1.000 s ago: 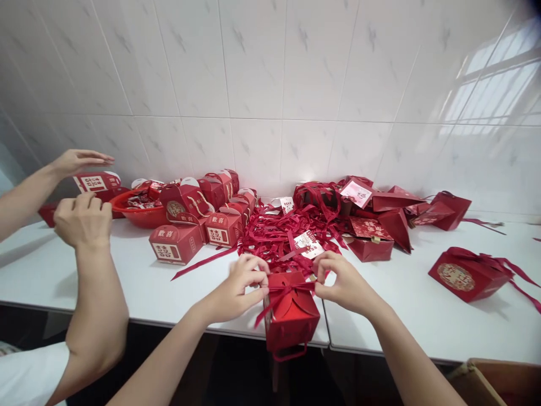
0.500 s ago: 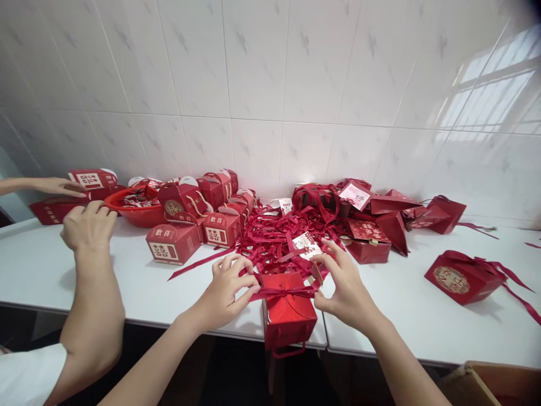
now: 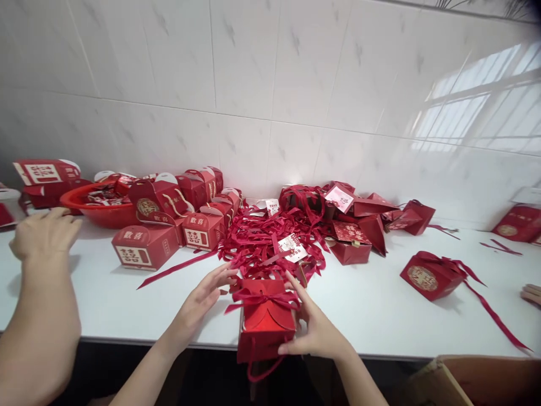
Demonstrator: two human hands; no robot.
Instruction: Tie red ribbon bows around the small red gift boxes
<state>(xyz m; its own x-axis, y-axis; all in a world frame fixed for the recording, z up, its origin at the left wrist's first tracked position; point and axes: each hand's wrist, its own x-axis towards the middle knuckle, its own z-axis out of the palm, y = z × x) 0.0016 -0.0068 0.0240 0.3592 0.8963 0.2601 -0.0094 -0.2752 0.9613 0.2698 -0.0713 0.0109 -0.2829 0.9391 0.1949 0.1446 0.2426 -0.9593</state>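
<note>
At the table's front edge stands a bright red box point(image 3: 269, 318) with a cord handle hanging over the edge and a dark red ribbon point(image 3: 270, 299) tied in a bow across its top. My left hand point(image 3: 199, 307) is beside the box's left side, fingers stretched out, with nothing in it. On the other side my right hand point(image 3: 315, 321) has its thumb at the box's front and its fingers along the right side, gripping it. Behind the box lies a heap of loose red ribbons point(image 3: 257, 239) with a white card point(image 3: 292, 247) on it.
Red gift boxes point(image 3: 146, 246) and an orange-red bowl point(image 3: 103, 213) stand on the left, near another person's hand point(image 3: 46, 231). A ribboned box point(image 3: 431, 276) is on the right. Another hand point(image 3: 531, 294) shows at the right edge. A cardboard box point(image 3: 448, 380) is below.
The ribbon ends have left my fingers, and the bow now has loops. My right hand has moved down onto the box. The view has shifted right, and a hand has appeared at the right edge.
</note>
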